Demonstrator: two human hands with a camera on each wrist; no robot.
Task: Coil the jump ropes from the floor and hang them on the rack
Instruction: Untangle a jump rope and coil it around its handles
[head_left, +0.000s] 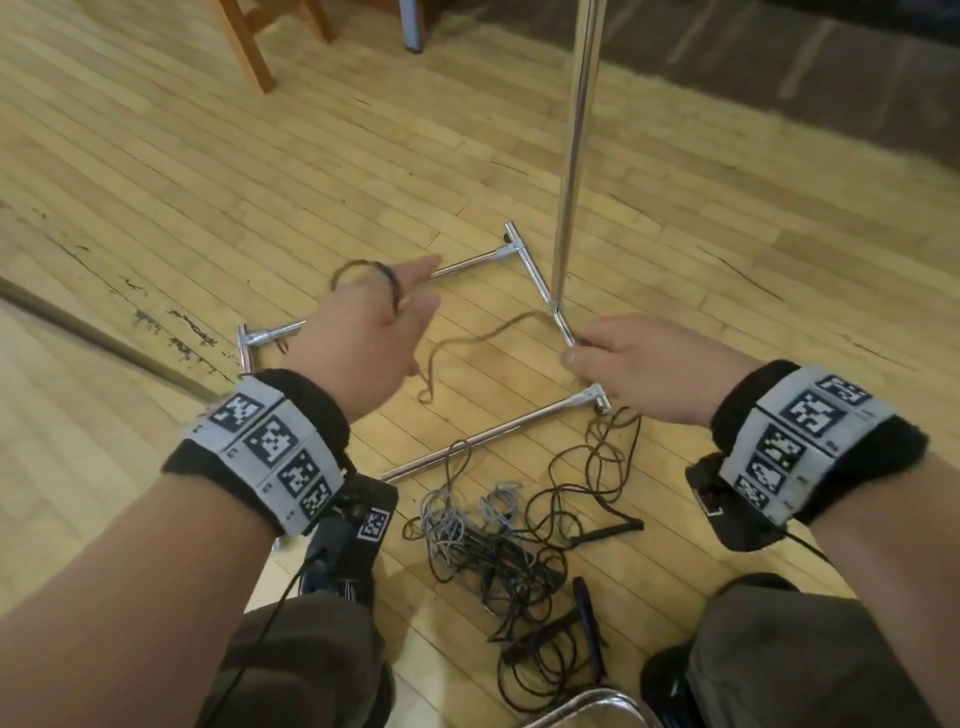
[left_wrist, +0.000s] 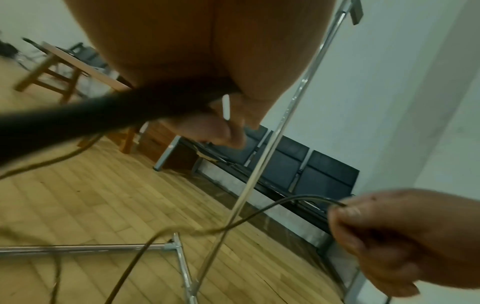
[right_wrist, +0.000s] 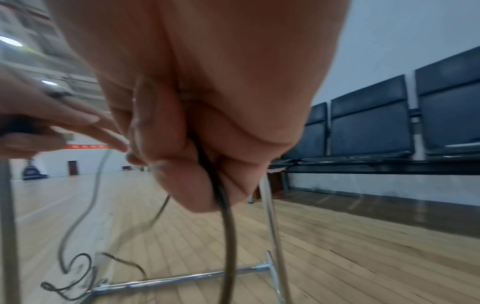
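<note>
My left hand (head_left: 415, 291) grips the black handle (head_left: 392, 283) of a brown jump rope, with a small loop of cord standing up behind it; the same handle (left_wrist: 78, 121) shows blurred in the left wrist view. The brown cord (head_left: 467, 338) sags from there across to my right hand (head_left: 576, 356), which pinches it between thumb and curled fingers (right_wrist: 187, 174). From that hand the cord (right_wrist: 228, 226) drops to the floor. Both hands hover over the chrome rack base (head_left: 478, 262), beside its upright pole (head_left: 574, 156). A tangle of dark and grey ropes (head_left: 498, 540) lies on the floor between my knees.
Loose black handles (head_left: 587, 603) lie in the tangle. Wooden chair legs (head_left: 249, 47) stand at the far left. A row of dark seats (right_wrist: 363, 127) lines the wall beyond the rack. A metal chair edge (head_left: 587, 706) shows at the bottom.
</note>
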